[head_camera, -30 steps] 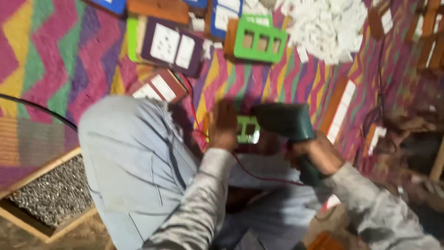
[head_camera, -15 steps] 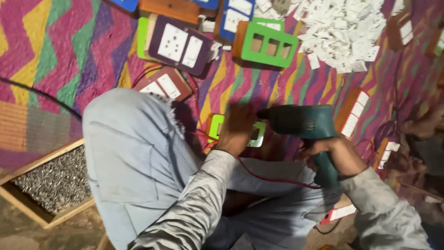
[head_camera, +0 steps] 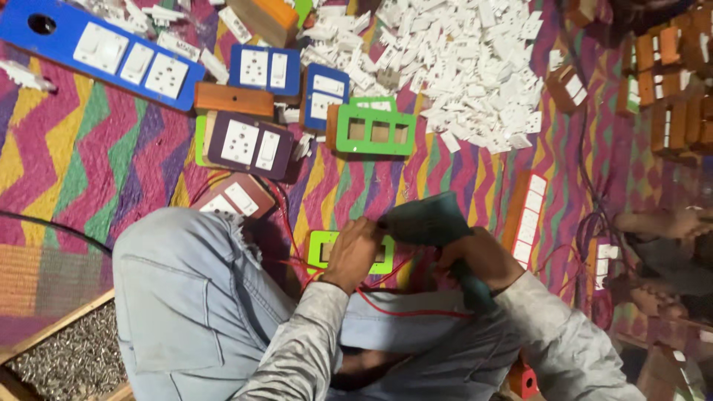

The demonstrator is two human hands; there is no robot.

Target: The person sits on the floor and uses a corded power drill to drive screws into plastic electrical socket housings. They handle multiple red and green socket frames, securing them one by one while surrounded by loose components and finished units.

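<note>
Steel screws [head_camera: 63,364] in a wooden tray [head_camera: 52,327], lower left. Blue board [head_camera: 100,56] with white switches, upper left, on a zigzag rug [head_camera: 82,148]. Purple plate [head_camera: 251,145] beside an empty green frame [head_camera: 373,130]. Centre: left hand [head_camera: 355,252], fingers closed, pressing a second green frame [head_camera: 321,251] on the rug by the knee. Right hand [head_camera: 479,256] clamped round a teal drill [head_camera: 434,223], its nose at that frame. White parts heap [head_camera: 475,67], upper right.
</note>
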